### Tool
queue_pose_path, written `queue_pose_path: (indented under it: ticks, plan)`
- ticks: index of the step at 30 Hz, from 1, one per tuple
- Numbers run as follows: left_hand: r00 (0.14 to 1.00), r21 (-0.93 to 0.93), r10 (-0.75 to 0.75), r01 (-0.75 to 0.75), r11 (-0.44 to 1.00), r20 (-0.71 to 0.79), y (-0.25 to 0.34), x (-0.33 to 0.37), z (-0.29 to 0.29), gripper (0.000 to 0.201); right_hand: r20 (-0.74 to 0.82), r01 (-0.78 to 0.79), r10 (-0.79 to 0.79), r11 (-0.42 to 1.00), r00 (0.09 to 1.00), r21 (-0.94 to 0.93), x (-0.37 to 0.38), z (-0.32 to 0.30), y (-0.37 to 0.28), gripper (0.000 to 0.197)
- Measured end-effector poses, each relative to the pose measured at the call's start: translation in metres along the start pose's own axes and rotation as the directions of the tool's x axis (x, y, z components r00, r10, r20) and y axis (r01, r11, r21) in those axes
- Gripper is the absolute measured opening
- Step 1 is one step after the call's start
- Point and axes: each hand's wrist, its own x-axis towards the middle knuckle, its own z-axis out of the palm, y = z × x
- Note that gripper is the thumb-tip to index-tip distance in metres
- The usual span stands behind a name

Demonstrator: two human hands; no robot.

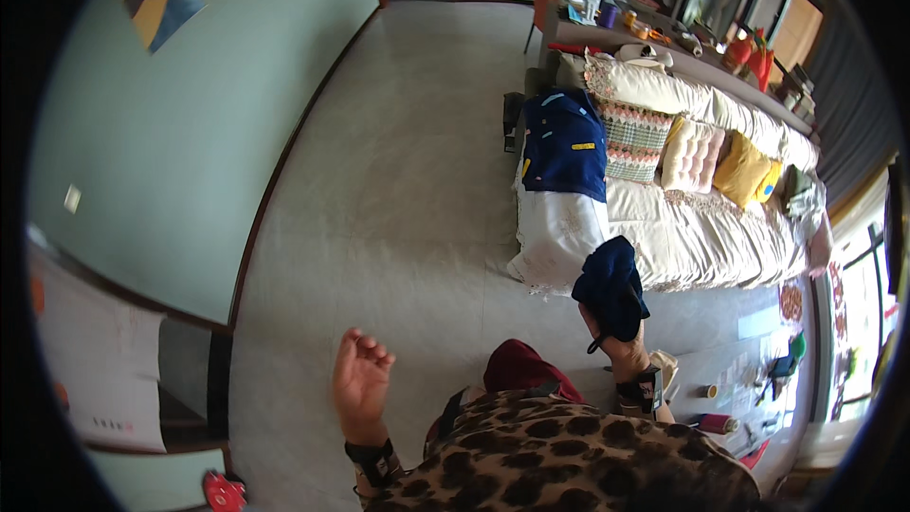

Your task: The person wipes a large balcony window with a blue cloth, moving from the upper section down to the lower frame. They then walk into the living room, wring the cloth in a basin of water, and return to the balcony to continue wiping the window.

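The right hand (621, 346) is gripping a bunched dark navy cloth (611, 286), fingers closed around its lower end, and it is holding that bundle up just in front of the sofa (701, 228), level with the near edge of the seat. A thin dark strap is dangling from the cloth beside the wrist. The left hand (360, 381) is hanging empty, well away from the sofa over the bare grey floor (398, 161), palm turned up and fingers loosely curled, gripping nothing. On the sofa itself, a navy garment with yellow and blue patches (566, 142) is lying spread across the end nearest the hands, over a white cover. Further along the sofa back, a patterned cushion (633, 140), a pink cushion (692, 156) and a yellow cushion (741, 169) are sitting side by side.
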Motion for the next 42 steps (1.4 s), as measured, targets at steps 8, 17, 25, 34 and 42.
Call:
queue_pose_path:
  ticks: [8, 17, 25, 34, 42]
  plan:
    - [0.983, 0.045, -0.056, 0.048, 0.998, 0.173, 0.011, 0.271, 0.021, 0.016, 0.079, 0.108, -0.087, 0.937, 0.993, -0.333, 0.225, -0.02, 0.009, 0.042]
    - [0.965, 0.062, 0.239, -0.233, 0.97, -0.107, 0.092, 0.465, -0.007, 0.022, 0.174, -0.158, 0.169, 0.985, 0.97, -0.075, 0.536, 0.115, -0.002, 0.05]
    - [0.895, 0.051, 0.34, -0.34, 0.939, -0.288, 0.14, 0.626, -0.103, 0.022, 0.227, -0.291, 0.318, 0.946, 0.921, -0.146, 0.787, 0.207, 0.017, 0.067]
    - [0.983, 0.003, 0.151, -0.151, 0.989, -0.109, 0.196, 0.991, -0.077, 0.02, 0.045, -0.035, 0.033, 0.998, 0.998, 0.05, 1.016, 0.243, -0.014, 0.045]
    - [0.97, 0.136, -0.181, 0.16, 0.978, 0.161, 0.138, 1.282, 0.025, 0.018, -0.215, 0.112, -0.09, 0.989, 0.972, 0.092, 1.157, 0.223, -0.081, 0.045]
